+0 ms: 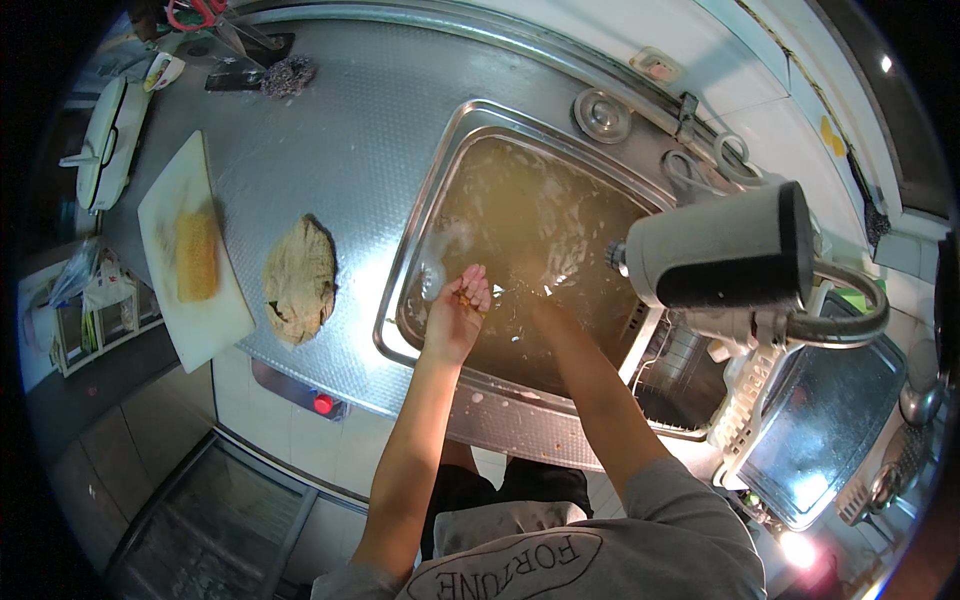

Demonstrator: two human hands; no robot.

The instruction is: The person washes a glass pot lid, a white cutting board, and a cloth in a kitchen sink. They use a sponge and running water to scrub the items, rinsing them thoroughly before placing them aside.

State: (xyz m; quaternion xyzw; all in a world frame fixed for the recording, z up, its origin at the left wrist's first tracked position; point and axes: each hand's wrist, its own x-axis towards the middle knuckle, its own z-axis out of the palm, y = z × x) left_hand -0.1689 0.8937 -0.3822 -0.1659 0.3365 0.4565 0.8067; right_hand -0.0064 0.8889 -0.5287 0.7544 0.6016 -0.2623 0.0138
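A stainless steel sink basin [405,247] holds murky brown water. My left hand [460,306] is palm up over the basin's near left part, fingers curled around small orange-brown bits [466,301] that I cannot name. My right forearm [589,367] reaches down into the water; the hand [536,289] is under the surface, so its fingers and anything in them are hidden. Left of the basin a crumpled beige cloth [300,281] lies on the metal counter. Farther left, a yellow sponge-like block [196,257] rests on a white cutting board [232,330].
A large grey and black faucet-mounted device [720,247] juts over the basin's right side. Behind the basin sits a round metal strainer or lid [602,115]. At right stands a white plastic rack [742,420]. A scouring pad [288,76] and red-handled scissors [196,13] are at the back left.
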